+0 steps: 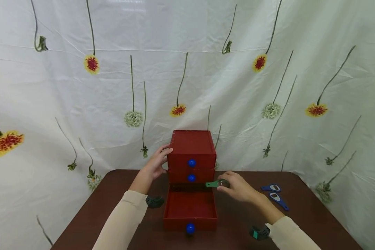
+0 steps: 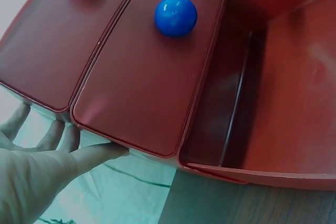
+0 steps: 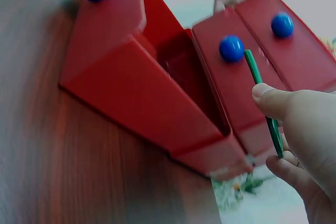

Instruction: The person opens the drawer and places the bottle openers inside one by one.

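A small red drawer cabinet [image 1: 192,143] has three drawers stacked one above another, each with a round blue knob. Its bottom drawer [image 1: 190,208] is pulled out and its inside shows bare red. My left hand [image 1: 156,164] rests against the cabinet's left side, fingers spread along the wall, as the left wrist view also shows. In my right hand [image 1: 236,187], a flat green bottle opener [image 1: 211,184] is pinched between thumb and fingers, above the right side of the pulled-out drawer. The right wrist view shows this opener [image 3: 253,66] edge-on, in front of the closed drawers.
Two blue bottle openers, an upper one [image 1: 271,188] and a lower one [image 1: 279,201], lie on the dark brown table [image 1: 240,222] to the right of my right hand. A white cloth [image 1: 162,83] with printed flowers hangs behind the table.
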Motion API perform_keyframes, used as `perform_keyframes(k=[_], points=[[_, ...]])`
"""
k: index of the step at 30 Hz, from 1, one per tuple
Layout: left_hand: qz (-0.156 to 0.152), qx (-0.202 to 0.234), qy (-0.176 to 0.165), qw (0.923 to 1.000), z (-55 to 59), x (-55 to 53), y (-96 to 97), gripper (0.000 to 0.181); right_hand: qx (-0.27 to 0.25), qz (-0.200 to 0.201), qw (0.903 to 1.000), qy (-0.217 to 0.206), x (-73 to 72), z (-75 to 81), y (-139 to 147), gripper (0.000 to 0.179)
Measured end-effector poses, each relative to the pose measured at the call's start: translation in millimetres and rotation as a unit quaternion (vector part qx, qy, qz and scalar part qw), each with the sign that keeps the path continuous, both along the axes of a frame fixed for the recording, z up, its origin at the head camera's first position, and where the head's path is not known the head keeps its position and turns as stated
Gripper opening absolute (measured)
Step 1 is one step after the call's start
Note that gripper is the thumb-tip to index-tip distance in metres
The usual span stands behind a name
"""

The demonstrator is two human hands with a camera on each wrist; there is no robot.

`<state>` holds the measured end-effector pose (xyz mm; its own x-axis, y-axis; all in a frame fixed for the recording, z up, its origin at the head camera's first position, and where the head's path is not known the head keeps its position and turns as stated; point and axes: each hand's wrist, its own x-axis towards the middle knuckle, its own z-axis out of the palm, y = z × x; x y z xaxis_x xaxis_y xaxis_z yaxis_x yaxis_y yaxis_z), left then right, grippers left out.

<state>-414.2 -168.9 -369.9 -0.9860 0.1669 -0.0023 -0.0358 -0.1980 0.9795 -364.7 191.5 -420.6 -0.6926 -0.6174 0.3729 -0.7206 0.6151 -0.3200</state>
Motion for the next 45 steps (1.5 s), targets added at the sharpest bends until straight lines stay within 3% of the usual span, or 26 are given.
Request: perform_keyframes(k=[9, 24, 30, 33, 36, 38, 45], points=[[-0.006, 0.002, 0.001, 1.0000, 0.8, -0.1, -1.8, 0.065, 0.031, 0.045, 0.9984, 0.015, 13.5, 4.2, -37, 0.038], [0.000, -0.004, -0.001, 1.0000, -0.8, -0.2, -2.2, 0.063, 0.070, 0.049, 0.9962, 0.021, 16.5, -12.0, -102, 0.034], [-0.003, -0.003, -0.004, 1.0000, -0.4, -2.1, -2.1, 0.063, 0.070, 0.020, 0.9971, 0.021, 14.3, -23.4, -117, 0.035], [-0.003, -0.004, -0.001, 1.0000, -0.5, -2.1, -2.2, 0.064, 0.072, -0.022, 0.9939, 0.081, 10.2, -30.7, -125, 0.033], [-0.001, -0.005, 0.003, 1.0000, -0.2, -2.3, -2.3, 0.064, 0.074, -0.063, 0.9840, 0.149, 6.2, -35.7, -132, 0.033], [-0.004, -0.006, 0.004, 1.0000, -0.2, -2.0, -2.0, 0.064, 0.075, -0.077, 0.9803, 0.166, 5.5, -37.0, -134, 0.032], [-0.006, -0.001, -0.002, 1.0000, -1.2, -1.3, -1.5, 0.063, 0.052, -0.042, 0.9939, 0.088, 11.9, -34.9, -130, 0.030]])
